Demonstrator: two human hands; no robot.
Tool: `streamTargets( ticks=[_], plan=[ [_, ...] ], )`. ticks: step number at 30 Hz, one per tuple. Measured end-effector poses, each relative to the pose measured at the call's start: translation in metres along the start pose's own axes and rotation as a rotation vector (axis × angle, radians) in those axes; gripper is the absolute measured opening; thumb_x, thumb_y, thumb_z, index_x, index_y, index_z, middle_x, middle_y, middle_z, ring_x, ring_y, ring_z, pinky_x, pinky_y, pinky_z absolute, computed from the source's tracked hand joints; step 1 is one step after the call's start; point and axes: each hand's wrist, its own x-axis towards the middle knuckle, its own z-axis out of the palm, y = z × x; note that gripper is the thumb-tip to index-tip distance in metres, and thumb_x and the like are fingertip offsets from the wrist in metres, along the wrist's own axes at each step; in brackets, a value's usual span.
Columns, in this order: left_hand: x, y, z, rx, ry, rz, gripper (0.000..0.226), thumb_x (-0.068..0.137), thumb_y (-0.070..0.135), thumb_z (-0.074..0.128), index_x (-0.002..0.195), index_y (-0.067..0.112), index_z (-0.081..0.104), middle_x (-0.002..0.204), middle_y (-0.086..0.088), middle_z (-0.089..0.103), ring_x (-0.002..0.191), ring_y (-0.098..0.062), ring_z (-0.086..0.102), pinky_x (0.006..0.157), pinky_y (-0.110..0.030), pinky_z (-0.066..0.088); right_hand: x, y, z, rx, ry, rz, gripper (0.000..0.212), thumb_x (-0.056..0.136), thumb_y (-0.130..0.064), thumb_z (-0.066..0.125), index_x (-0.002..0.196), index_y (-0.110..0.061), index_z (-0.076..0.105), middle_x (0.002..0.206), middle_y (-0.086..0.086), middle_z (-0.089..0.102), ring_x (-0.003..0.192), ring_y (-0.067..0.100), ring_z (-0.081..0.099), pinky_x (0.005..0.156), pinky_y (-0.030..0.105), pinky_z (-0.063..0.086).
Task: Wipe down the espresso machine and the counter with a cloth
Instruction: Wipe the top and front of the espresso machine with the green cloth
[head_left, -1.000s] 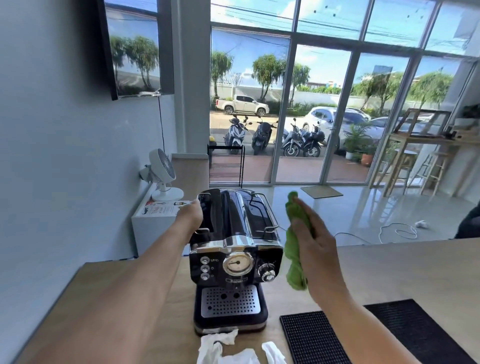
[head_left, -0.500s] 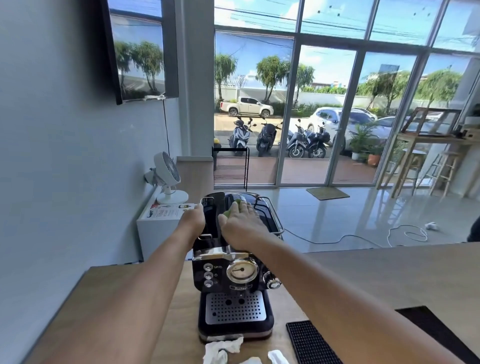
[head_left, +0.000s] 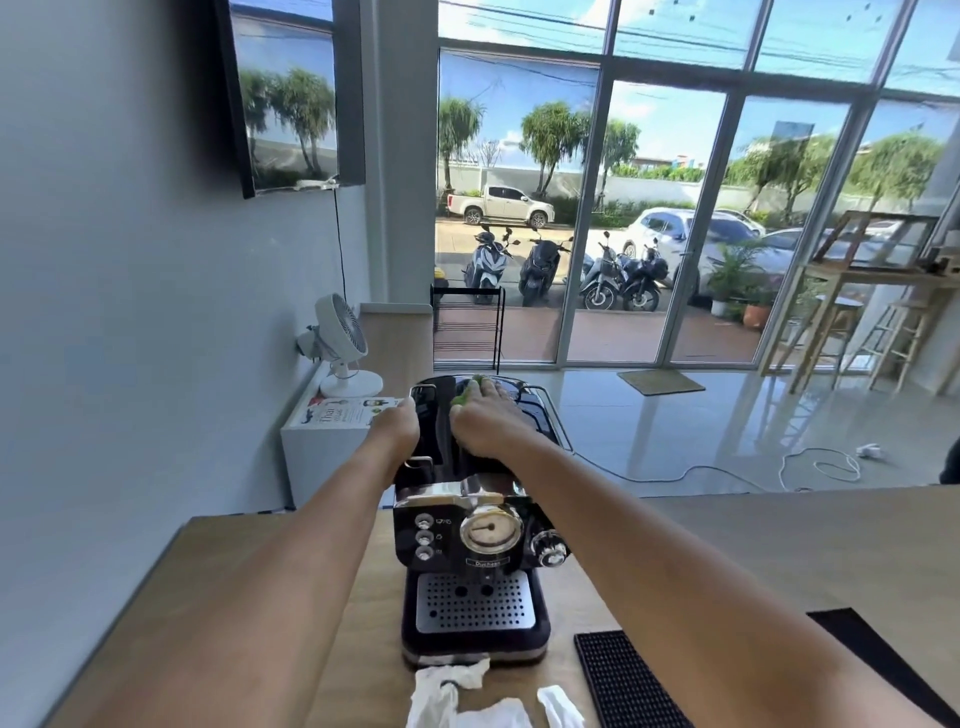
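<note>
A black and chrome espresso machine (head_left: 475, 540) stands on the wooden counter (head_left: 779, 551), its gauge and knobs facing me. My right hand (head_left: 485, 423) lies flat on the machine's top and presses a green cloth (head_left: 467, 391) against it; only a bit of the cloth shows past my fingers. My left hand (head_left: 400, 423) grips the machine's upper left edge.
Crumpled white tissues (head_left: 467, 696) lie on the counter in front of the machine. A black rubber bar mat (head_left: 623, 680) sits to the right. Behind the counter stand a white cabinet with a small fan (head_left: 340, 345) and a blue wall on the left.
My right hand swung the green cloth from beside the machine onto its top and has slid a little further back. My left hand stays on the left edge.
</note>
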Motion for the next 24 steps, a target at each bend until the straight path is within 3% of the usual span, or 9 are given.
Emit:
streamTargets(
  ticks=[5,8,12,16,24],
  plan=[
    [-0.005,-0.001,0.002,-0.021,0.005,0.030,0.044,0.101,0.029,0.027,0.128,0.004,0.051,0.137,-0.013,0.048,0.117,-0.025,0.046,0.100,-0.034,0.033,-0.044,0.021,-0.004,-0.135,-0.096,-0.365,0.057,0.104,-0.043,0.021,0.156,-0.019,0.016,0.163,-0.007,0.003,0.149,0.010,-0.009,0.121,0.032,-0.005],
    [-0.002,-0.004,0.003,-0.017,-0.010,0.030,0.046,0.101,0.032,0.025,0.121,0.002,0.055,0.126,-0.011,0.055,0.111,-0.025,0.051,0.101,-0.036,0.037,-0.037,0.032,-0.004,-0.117,-0.143,-0.352,0.059,0.103,-0.046,0.020,0.156,-0.022,0.013,0.163,-0.010,0.000,0.148,0.006,-0.013,0.119,0.031,-0.005],
    [0.008,-0.009,0.002,-0.025,-0.037,0.015,0.049,0.100,0.037,0.027,0.124,0.004,0.054,0.125,-0.006,0.055,0.114,-0.023,0.051,0.105,-0.036,0.036,0.022,0.014,-0.002,-0.124,-0.044,-0.213,0.056,0.104,-0.036,0.022,0.155,-0.012,0.017,0.164,0.000,0.002,0.150,0.015,-0.008,0.122,0.040,0.001],
    [0.013,-0.009,0.002,-0.058,-0.045,0.009,0.051,0.098,0.041,0.029,0.121,0.006,0.059,0.124,-0.010,0.060,0.112,-0.025,0.055,0.106,-0.040,0.038,0.059,0.006,0.000,-0.137,0.026,-0.157,0.055,0.103,-0.030,0.023,0.152,-0.006,0.022,0.163,0.006,0.010,0.151,0.020,0.000,0.121,0.038,0.003],
    [0.009,-0.009,0.001,-0.035,-0.005,0.041,0.050,0.102,0.035,0.026,0.142,0.008,0.038,0.148,-0.007,0.038,0.135,-0.021,0.035,0.108,-0.031,0.025,-0.026,0.015,-0.003,-0.209,-0.079,-0.447,0.055,0.104,-0.044,0.019,0.155,-0.022,0.020,0.163,-0.008,0.011,0.150,0.008,-0.003,0.117,0.030,-0.007]
  ],
)
